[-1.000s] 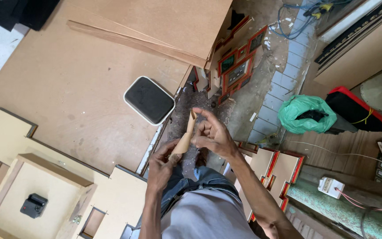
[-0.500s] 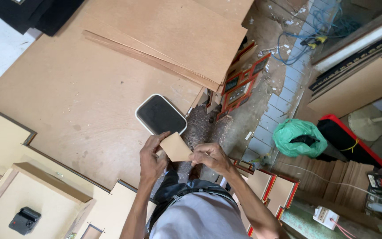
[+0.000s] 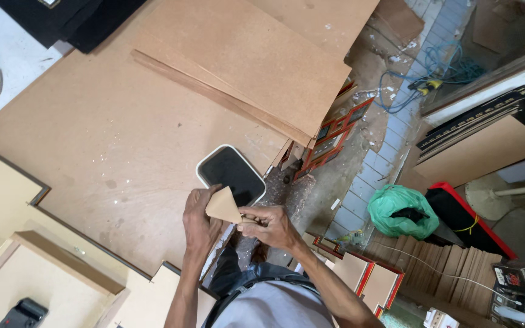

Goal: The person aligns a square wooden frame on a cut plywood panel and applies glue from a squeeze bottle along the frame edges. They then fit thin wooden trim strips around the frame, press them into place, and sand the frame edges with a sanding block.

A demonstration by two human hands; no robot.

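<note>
Head view: both hands meet at the near edge of the broad brown fibreboard surface (image 3: 92, 140). Left hand (image 3: 199, 220) and right hand (image 3: 270, 225) share a small tan triangular piece of thin board (image 3: 223, 205). Left fingers wrapped behind its left edge; right fingers pinched on its lower right corner. The piece is held clear of the surface, its tip overlapping the black rounded-rectangle tray with a white rim (image 3: 232, 175) lying just behind. Stacked brown board sheets (image 3: 256, 67) lie farther back. Green plastic bag (image 3: 399, 211) on the floor, well right.
</note>
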